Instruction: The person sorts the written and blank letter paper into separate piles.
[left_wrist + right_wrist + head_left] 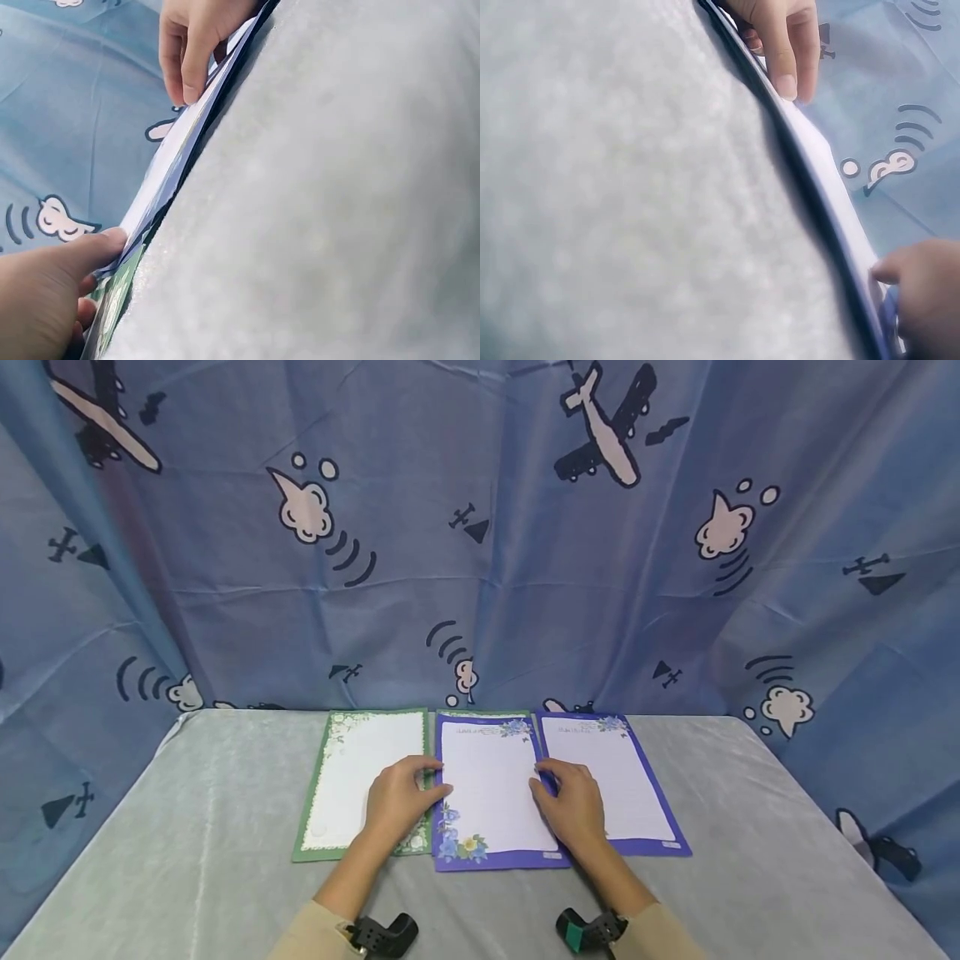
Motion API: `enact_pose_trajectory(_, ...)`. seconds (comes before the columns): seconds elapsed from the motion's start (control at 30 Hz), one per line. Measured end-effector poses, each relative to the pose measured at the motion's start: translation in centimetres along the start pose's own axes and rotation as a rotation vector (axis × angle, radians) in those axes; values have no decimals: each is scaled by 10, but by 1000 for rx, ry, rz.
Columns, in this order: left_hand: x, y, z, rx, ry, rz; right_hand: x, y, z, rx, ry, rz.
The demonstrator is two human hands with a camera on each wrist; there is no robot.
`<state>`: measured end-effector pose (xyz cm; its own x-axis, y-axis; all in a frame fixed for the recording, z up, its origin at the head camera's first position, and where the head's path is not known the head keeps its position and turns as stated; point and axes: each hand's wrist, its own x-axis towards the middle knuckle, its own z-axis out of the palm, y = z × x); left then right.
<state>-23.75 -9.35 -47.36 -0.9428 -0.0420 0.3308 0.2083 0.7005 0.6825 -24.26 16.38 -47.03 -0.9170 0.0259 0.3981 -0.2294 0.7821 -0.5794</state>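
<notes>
By the left hand (397, 793) and right hand (572, 797), both half curled, the middle sheet (489, 797) seems pinched at its sides, and might be bent if squeezed too strongly.

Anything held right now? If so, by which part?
Can't tell for sure. Left hand is at the left edge of the middle purple-bordered sheet, right hand at its right edge; pinched or merely touched is unclear.

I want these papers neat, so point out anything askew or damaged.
The middle purple-bordered paper looks slightly out of line: a strip of green-edged paper shows past its top edge, so the two don't match up. I see no tears or spills.
</notes>
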Motion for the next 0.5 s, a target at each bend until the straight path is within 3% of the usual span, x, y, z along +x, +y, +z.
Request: enact_pose_trajectory(0.5,-2,3,-1,-28,-18,6,-2,0,-2,17,3,-12)
